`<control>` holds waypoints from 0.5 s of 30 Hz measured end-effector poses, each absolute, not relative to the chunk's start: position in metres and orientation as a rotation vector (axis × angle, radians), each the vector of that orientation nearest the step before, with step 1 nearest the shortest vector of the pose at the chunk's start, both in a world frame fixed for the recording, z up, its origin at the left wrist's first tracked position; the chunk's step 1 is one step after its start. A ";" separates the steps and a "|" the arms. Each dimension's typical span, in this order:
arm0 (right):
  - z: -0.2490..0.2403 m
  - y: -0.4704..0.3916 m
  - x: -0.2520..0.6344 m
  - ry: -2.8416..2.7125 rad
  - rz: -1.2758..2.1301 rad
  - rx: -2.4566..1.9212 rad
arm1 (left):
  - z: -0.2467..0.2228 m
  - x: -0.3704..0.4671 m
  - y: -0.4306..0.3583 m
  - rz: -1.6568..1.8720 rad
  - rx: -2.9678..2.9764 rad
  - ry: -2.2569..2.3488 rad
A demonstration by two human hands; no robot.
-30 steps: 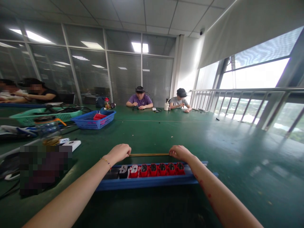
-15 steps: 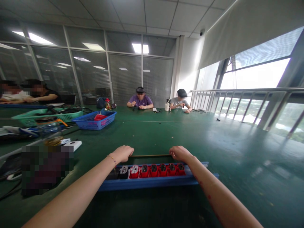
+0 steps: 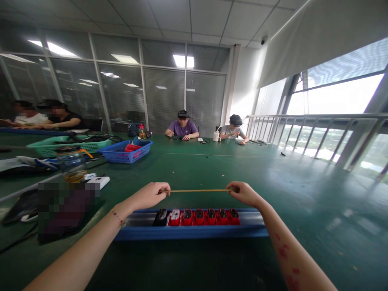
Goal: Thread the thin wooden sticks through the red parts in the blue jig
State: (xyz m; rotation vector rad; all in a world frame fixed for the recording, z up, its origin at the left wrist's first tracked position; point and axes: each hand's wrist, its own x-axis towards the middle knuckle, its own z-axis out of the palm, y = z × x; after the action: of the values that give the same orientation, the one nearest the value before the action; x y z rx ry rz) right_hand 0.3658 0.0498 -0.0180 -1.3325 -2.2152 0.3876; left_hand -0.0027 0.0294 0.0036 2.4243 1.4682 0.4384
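Note:
A thin yellow rubber band [image 3: 198, 190] is pulled straight between my two hands, above the table. My left hand [image 3: 156, 191] is closed on one end, fingertips pinched. The other end sits in the closed fingers of my right hand [image 3: 241, 191]. Below and nearer to me lies a long blue tray [image 3: 190, 233] with a greyish inside. Standing in a row in it are several red blocks [image 3: 199, 218] with dark tops, one of them pale-topped, and a black block [image 3: 161, 217] at the left end. Neither hand touches the tray's contents; my right forearm overlaps its right end.
To the left are a blue basket [image 3: 125, 154] with a red item, a green basket [image 3: 45, 150], a glass jar [image 3: 72, 165] and a white device [image 3: 103, 182]. Two people [image 3: 182, 127] sit across the green table [image 3: 188, 167], and two more at far left. A railing [image 3: 315, 135] runs along the window.
My hands have risen a little from just behind the tray and moved farther apart, so a longer stretch of the band shows. The whole view has shifted slightly.

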 end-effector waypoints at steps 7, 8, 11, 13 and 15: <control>0.009 0.008 0.382 -2.299 1.012 -1.169 | 0.018 -0.006 -0.006 0.355 2.242 1.283; 0.013 0.004 0.383 -2.278 1.058 -1.147 | 0.022 -0.007 -0.009 0.355 2.216 1.250; 0.018 -0.002 0.383 -2.270 1.209 -1.151 | 0.028 -0.010 -0.012 0.341 2.164 1.209; 0.015 -0.001 0.383 -2.262 1.267 -1.196 | 0.027 -0.013 -0.010 0.298 2.128 1.222; 0.009 0.003 0.382 -2.252 1.307 -1.234 | 0.022 -0.014 -0.007 0.265 2.093 1.236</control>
State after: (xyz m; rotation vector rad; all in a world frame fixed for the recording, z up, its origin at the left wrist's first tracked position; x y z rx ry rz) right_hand 0.3821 0.0028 0.0092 -1.2340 -2.2520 1.3065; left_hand -0.0144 -0.0073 0.0222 2.0926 1.2364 0.2652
